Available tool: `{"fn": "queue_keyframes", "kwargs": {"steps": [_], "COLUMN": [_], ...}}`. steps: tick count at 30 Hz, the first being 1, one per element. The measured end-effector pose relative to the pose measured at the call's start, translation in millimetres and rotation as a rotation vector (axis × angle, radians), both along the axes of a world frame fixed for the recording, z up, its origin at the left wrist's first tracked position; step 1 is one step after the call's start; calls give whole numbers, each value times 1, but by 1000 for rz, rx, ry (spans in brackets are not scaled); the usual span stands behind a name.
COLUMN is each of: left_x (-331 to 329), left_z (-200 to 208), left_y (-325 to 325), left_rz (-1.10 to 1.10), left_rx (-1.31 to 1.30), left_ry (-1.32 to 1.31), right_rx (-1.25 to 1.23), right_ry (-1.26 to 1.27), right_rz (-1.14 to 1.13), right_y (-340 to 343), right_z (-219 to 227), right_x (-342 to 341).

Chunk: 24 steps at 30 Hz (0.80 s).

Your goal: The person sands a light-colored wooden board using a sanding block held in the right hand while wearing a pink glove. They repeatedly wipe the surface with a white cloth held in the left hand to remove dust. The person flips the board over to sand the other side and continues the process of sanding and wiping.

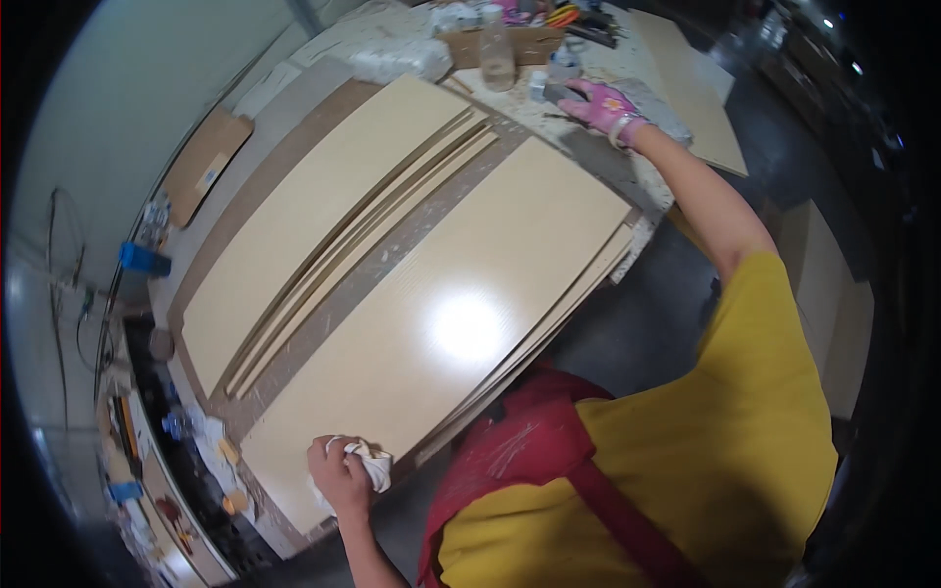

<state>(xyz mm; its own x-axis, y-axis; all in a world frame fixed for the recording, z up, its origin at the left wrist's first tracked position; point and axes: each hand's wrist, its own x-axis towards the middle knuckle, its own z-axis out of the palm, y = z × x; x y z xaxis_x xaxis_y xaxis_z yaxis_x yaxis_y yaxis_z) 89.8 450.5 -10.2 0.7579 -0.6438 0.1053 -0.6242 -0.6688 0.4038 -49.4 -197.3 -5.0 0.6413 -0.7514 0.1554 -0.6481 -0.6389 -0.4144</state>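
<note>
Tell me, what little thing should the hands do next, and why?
Probably bring the right hand in its pink glove back from the cluttered far end of the workbench with whatever it grasps there. The left hand already presses a crumpled white cloth onto the near corner of the glossy pale wooden panel, seemingly waiting.

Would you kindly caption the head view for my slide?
Left hand presses a white rag on a pale board; gloved right hand reaches across the workbench.
</note>
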Motion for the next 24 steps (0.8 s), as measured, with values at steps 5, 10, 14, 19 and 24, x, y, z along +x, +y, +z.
{"fn": "queue_keyframes", "kwargs": {"steps": [5, 10, 14, 19, 24], "left_x": [-64, -61, -67, -77, -10], "left_z": [24, -26, -30, -5, 16], "left_y": [-20, -12, -5, 11, 121], "left_rz": [27, 80, 72, 172, 792], "left_rx": [411, 440, 394, 295, -133], "left_ry": [-167, -523, -532, -251, 79], "right_rx": [684, 987, 850, 732, 760], "right_ry": [-616, -955, -909, -809, -790], "right_rz": [166, 125, 235, 334, 340], "right_y": [56, 80, 53, 63, 54], "right_z": [-38, -58, -88, -79, -92], "right_x": [11, 4, -5, -2, -6]}}
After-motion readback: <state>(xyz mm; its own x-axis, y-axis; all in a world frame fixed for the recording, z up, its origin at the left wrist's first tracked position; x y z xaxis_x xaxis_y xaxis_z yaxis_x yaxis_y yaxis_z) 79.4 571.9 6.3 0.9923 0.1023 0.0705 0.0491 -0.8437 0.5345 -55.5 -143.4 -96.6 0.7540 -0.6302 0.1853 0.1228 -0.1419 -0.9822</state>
